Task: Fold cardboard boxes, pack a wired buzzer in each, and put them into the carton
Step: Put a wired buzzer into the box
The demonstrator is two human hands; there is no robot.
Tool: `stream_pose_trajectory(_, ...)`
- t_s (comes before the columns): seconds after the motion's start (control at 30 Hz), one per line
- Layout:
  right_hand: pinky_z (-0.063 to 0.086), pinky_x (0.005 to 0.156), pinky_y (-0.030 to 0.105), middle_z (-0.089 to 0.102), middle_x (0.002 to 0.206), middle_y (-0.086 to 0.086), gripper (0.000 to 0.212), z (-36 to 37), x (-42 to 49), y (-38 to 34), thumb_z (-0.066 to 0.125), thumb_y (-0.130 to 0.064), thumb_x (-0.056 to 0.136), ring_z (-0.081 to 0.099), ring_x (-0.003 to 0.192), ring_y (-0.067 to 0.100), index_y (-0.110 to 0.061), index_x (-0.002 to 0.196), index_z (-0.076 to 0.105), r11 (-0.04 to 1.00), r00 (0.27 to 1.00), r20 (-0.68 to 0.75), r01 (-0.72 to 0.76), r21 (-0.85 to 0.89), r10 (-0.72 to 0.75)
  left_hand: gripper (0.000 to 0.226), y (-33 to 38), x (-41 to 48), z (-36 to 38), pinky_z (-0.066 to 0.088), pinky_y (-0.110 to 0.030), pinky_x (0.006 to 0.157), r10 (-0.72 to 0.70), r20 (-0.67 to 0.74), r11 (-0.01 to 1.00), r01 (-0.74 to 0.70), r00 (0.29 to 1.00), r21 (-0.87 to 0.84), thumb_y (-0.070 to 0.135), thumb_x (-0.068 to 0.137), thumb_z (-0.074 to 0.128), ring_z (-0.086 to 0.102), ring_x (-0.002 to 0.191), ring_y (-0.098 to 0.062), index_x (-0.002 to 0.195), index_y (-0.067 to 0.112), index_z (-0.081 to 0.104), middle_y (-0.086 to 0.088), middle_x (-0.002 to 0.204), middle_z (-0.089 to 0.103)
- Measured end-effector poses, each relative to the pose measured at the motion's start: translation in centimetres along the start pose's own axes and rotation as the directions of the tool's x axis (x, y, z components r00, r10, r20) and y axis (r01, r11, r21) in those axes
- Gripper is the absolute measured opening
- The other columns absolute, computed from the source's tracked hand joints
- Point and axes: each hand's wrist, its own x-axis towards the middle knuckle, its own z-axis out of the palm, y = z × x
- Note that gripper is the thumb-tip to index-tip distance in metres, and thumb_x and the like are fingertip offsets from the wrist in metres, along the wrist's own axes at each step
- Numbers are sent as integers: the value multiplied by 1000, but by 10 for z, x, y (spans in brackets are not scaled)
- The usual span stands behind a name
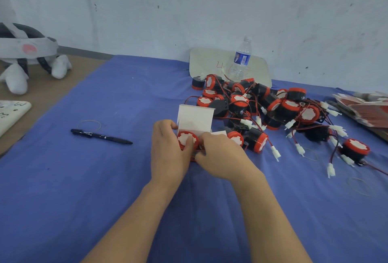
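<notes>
A small cardboard box stands on the blue cloth at the middle of the table, its white lid flap upright. A red-faced buzzer sits in its open mouth. My left hand grips the box's left side, thumb lying over the buzzer's face. My right hand holds the box's right side, fingers curled at the buzzer's edge. A heap of several black-and-red wired buzzers lies just behind and to the right. Flat red box blanks are stacked at the far right edge.
A black pen and a rubber band lie on the blue cloth to the left. A water bottle stands on a white board by the wall. A plush toy sits far left. More rubber bands lie right.
</notes>
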Motion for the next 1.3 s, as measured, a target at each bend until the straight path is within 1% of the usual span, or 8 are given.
stream_pose_trajectory(0.23,48,68,36,61,108,12,21,11,4,5,47,-13,94,58,88,26,-8,115,51,1000,1000,-21,9,-18,-9,20,5,-1,-3,33,-15,71,144,13,988,-143,989,-55,32,89,60,42,92,-11,96,16,53,10,98,47)
stream_pose_trajectory(0.37,41,68,32,60,112,12,27,16,1,4,45,-6,90,57,96,30,-9,116,51,1000,998,-65,-12,-1,12,12,4,2,-4,39,-21,79,37,63,989,-27,997,-148,20,94,47,49,97,-17,86,18,56,14,91,49)
stream_pose_trajectory(0.57,34,60,30,38,125,7,18,12,-5,-6,50,-10,92,51,74,25,-12,108,58,995,984,-154,-97,-24,92,27,-1,4,-2,46,-35,87,-123,111,983,137,986,-125,11,89,57,50,104,-18,116,11,53,2,114,45)
stream_pose_trajectory(0.73,33,63,28,58,113,4,15,10,-16,-14,46,-19,96,59,97,24,-16,108,54,994,971,-226,-88,-60,72,49,0,6,1,43,-19,76,-291,242,910,346,926,-228,13,94,50,52,101,-11,140,13,33,8,119,50)
stream_pose_trajectory(0.8,32,61,28,61,107,5,9,11,-19,-16,45,-21,96,58,91,24,-16,101,51,995,973,-221,-85,-58,71,42,-1,6,2,42,-15,68,-292,267,910,352,919,-217,12,95,48,54,93,-9,136,17,39,10,115,55)
stream_pose_trajectory(1.0,30,60,28,60,106,7,15,7,-11,-17,46,-22,95,59,92,25,-11,106,50,994,977,-207,-72,-76,55,24,-3,10,1,54,-42,86,-350,279,845,430,894,-319,7,92,51,63,97,-22,110,22,48,0,112,62)
stream_pose_trajectory(1.13,34,62,29,60,104,7,18,6,-3,-9,49,-25,93,56,87,25,-11,104,50,999,983,-178,-39,-34,32,23,-6,11,0,54,-35,83,-366,255,835,437,895,-335,9,91,54,60,94,-13,109,23,48,4,107,60)
stream_pose_trajectory(1.3,47,74,30,67,92,-5,14,17,-4,6,57,-25,90,58,83,14,-15,95,66,944,938,-341,56,325,62,21,-9,12,0,50,-26,70,-398,223,826,453,890,-334,13,90,57,59,88,-7,105,25,48,11,97,59)
